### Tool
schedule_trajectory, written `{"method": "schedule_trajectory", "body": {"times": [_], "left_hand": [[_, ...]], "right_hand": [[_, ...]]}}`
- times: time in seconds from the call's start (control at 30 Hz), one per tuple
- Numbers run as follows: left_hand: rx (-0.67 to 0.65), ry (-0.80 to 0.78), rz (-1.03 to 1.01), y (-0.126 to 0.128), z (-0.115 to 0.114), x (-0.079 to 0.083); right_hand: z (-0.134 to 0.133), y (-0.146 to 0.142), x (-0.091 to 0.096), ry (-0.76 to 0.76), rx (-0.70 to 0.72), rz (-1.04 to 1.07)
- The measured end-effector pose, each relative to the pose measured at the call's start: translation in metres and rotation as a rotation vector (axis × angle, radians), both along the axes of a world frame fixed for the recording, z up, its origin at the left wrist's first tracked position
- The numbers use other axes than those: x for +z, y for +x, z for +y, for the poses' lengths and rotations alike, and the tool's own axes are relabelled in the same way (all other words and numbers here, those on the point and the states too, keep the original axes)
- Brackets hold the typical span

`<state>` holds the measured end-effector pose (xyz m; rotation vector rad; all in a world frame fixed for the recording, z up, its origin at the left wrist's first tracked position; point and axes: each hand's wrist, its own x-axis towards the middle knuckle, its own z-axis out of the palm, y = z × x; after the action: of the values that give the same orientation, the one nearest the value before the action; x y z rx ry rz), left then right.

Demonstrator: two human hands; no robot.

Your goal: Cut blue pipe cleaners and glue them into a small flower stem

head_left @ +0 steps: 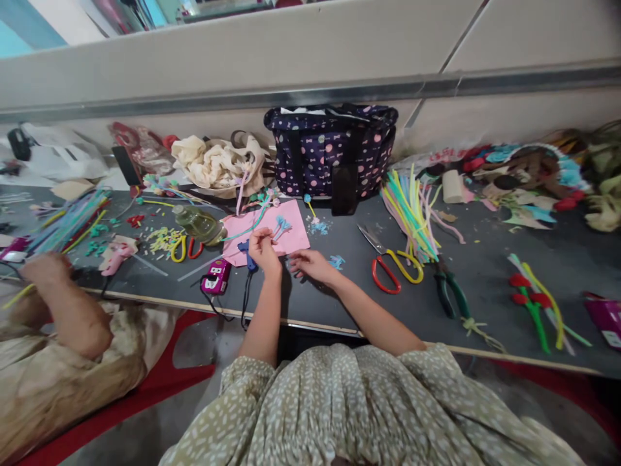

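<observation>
My left hand (264, 251) is over the edge of a pink sheet (237, 230), fingers curled in a pinch. A light-blue fuzzy pipe-cleaner piece (282, 224) is just past its fingertips; whether the fingers hold it I cannot tell. My right hand (313, 266) hovers close by on the right, fingers stretched out and slightly apart. A blue glue gun (249, 256) is beside my left hand, partly hidden by it. Small blue cut pieces (336, 261) lie right of my right hand, and blue trimmings (319, 228) lie farther back.
Scissors (387, 259), pipe cleaners (412, 217) and pliers (449, 288) lie to the right. A bottle (200, 224) and a purple box (216, 276) are on the left. Behind stand a dotted bag (315, 152) and a phone (344, 189). A co-worker's hand (46, 272) is at far left.
</observation>
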<state>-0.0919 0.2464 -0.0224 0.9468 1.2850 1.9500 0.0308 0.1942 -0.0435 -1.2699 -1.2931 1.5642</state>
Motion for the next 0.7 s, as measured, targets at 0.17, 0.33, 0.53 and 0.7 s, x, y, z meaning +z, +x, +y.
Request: {"method": "schedule_trajectory", "body": {"times": [0.17,0.33,0.53,0.7], "left_hand": [[0.032,-0.013,0.007,-0.016,-0.005,0.003],[0.069,-0.051,0.019,-0.032,-0.011,0.000],[-0.128,-0.102,0.074,-0.007,-0.024,-0.015],[-0.258,-0.148,0.217,0.018,-0.037,-0.026]], "right_hand": [[0.010,-0.004,-0.008,0.059,-0.036,-0.130],[0.038,0.063,-0.007,0.194,-0.365,-0.260],[0.044,0.105,-0.011,0.157,-0.412,-0.232],[0.041,0.098,-0.020,0.062,-0.300,-0.158]]}}
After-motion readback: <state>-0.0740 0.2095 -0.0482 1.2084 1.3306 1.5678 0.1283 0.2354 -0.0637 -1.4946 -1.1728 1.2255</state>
